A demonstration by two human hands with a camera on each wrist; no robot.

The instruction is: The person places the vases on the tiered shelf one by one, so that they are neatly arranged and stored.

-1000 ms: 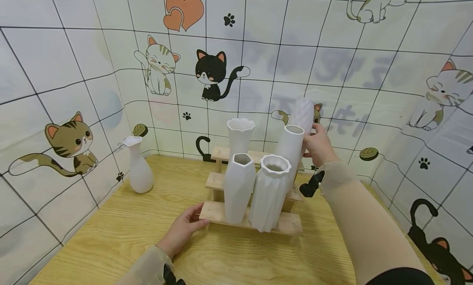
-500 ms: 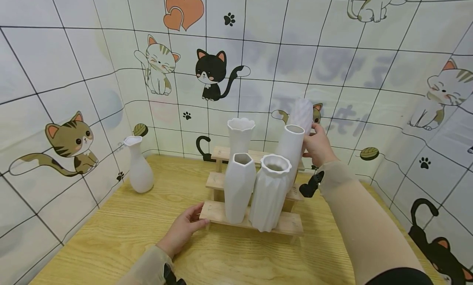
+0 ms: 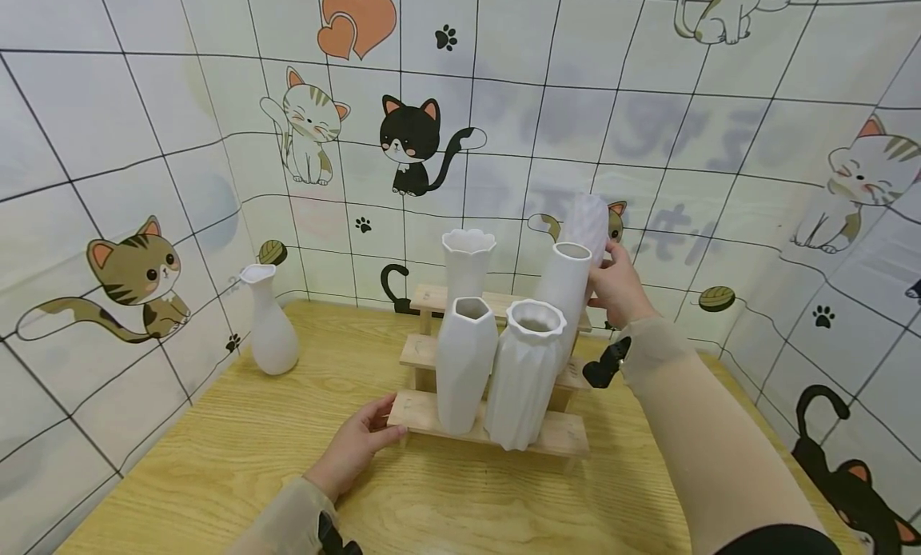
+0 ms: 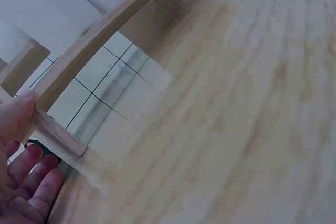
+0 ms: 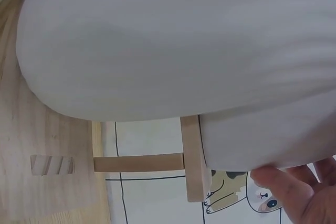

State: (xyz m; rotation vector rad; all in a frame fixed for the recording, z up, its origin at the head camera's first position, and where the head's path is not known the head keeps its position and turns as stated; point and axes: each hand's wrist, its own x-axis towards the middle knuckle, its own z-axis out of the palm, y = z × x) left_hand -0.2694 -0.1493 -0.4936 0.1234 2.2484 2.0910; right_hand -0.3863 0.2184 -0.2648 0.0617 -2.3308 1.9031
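Note:
A three-step wooden stand (image 3: 413,411) carries several white vases. On its top step, at the right, my right hand (image 3: 621,285) holds a tall textured vase (image 3: 586,223) by its side; its lower part is hidden behind a smooth round vase (image 3: 568,279) on the middle step. A scalloped-rim vase (image 3: 468,259) stands at the top left. The bottom step bears a faceted vase (image 3: 464,371) and a ribbed vase (image 3: 525,379). My left hand (image 3: 360,439) grips the bottom step's left end; in the left wrist view its thumb (image 4: 18,109) touches the board's corner and the other fingers curl beside the leg.
Off to the left, a slender-necked white vase (image 3: 273,323) stands on the wood-grain table (image 3: 460,507), close to the left wall. Cat-patterned sheeting (image 3: 547,131) rises behind the stand and along both sides.
The textured vase in my right hand has sunk very slightly, its top a little lower than before. My left hand stays at the stand's end.

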